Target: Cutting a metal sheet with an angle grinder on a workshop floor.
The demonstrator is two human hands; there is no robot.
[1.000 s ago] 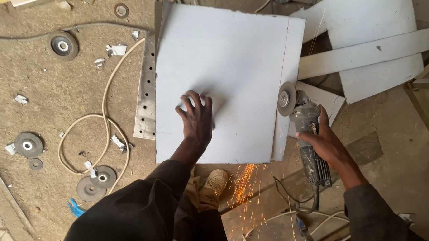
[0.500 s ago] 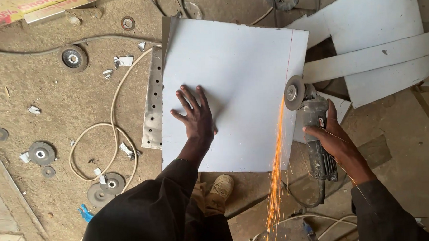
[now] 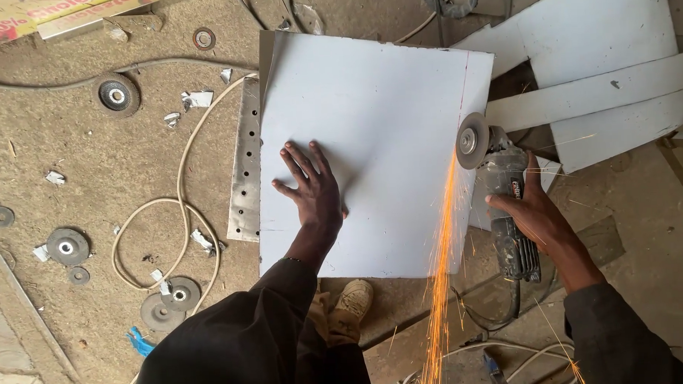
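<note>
The left hand (image 3: 313, 191) lay flat with its fingers spread, pressing down on the white sheet (image 3: 370, 138). It gripped nothing; it only pushed. The right hand (image 3: 537, 215) was closed tight around the body of the grinder (image 3: 504, 201), at about three o'clock from the left hand.

The grinder's round disc (image 3: 472, 140) touched the sheet near its right edge, along a thin marked line. Orange sparks (image 3: 443, 287) shot down toward six o'clock.

The sheet lay on the floor (image 3: 90, 148), on top of a metal strip with holes (image 3: 246, 172) at nine o'clock from the left hand. The sheet looked thin, stiff and flat, and likely light. It would probably shake and slide under the disc, so a flat palm pressing near the cut seemed the best hold. Its cut edges were likely sharp and hot. The grinder looked heavy and needed a firm grip on its body, away from the disc.

I counted one big sheet being cut and one grinder. More white pieces (image 3: 602, 62) lay at one o'clock, at least three. Around seven loose discs (image 3: 116, 94) lay on the floor from seven to eleven o'clock. One pale cable (image 3: 182, 175) looped between them. One shoe (image 3: 353, 297) showed at six o'clock.
</note>
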